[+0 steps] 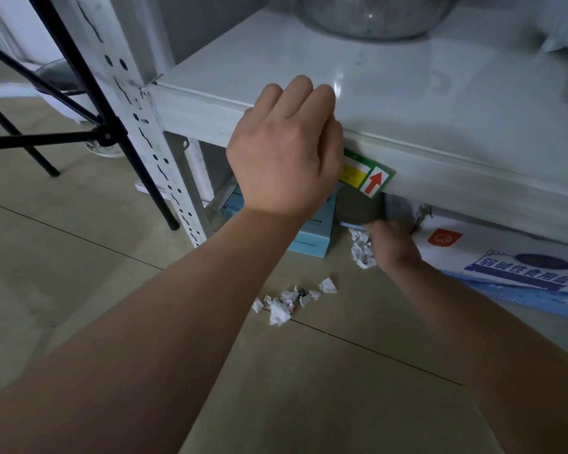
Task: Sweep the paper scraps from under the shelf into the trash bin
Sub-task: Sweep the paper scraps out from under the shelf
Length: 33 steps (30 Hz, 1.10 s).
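Our left hand [286, 149] curled over the front edge of the white metal shelf [440, 109], beside an arrow sticker [371, 178]. Our right hand [392, 245], blurred, was under it, just beside a crumpled paper wad [361, 252]. Paper scraps [292, 299] lay on the tiled floor [112, 257], near a light-blue box [312, 239].

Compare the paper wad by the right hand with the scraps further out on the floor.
The paper wad is one bigger crumpled lump; the scraps are several small pieces spread apart. The wad lies at the shelf front edge, beside the right hand; the scraps lie out on open floor, touched by no hand. Both are white crumpled paper on the floor.
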Each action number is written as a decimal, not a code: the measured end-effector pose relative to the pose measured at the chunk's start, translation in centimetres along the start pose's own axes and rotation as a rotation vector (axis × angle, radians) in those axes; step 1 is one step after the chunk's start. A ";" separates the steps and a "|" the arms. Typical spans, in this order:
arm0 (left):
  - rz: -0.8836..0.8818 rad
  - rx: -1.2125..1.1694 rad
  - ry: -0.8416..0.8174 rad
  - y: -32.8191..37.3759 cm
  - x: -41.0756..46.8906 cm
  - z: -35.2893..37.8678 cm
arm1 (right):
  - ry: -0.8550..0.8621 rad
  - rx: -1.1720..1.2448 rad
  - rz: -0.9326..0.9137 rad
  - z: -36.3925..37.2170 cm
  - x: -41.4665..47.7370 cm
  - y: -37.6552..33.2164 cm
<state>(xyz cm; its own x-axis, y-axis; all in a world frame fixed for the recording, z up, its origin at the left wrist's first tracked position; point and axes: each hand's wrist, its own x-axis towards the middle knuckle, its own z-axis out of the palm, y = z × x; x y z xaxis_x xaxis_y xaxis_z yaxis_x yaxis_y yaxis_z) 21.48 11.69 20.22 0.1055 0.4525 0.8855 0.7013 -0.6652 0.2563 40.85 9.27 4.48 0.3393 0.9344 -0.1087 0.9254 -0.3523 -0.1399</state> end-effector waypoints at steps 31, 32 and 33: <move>-0.031 0.091 -0.018 1.0 0.3 -0.2 | -0.107 0.059 -0.011 1.2 -5.5 0.1; -0.029 0.087 -0.019 1.0 0.3 -0.2 | -0.113 0.047 -0.028 1.5 -6.0 -0.2; -0.029 0.085 -0.019 0.9 0.3 -0.2 | -0.110 0.044 -0.050 1.7 -6.4 -0.3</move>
<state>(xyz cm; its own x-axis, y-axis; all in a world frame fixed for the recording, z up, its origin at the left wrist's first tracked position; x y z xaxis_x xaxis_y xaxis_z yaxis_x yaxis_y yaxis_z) 22.03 11.06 20.79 0.0975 0.4826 0.8704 0.7616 -0.5992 0.2470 38.12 3.29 3.56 0.2706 0.9401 -0.2075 0.9315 -0.3101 -0.1903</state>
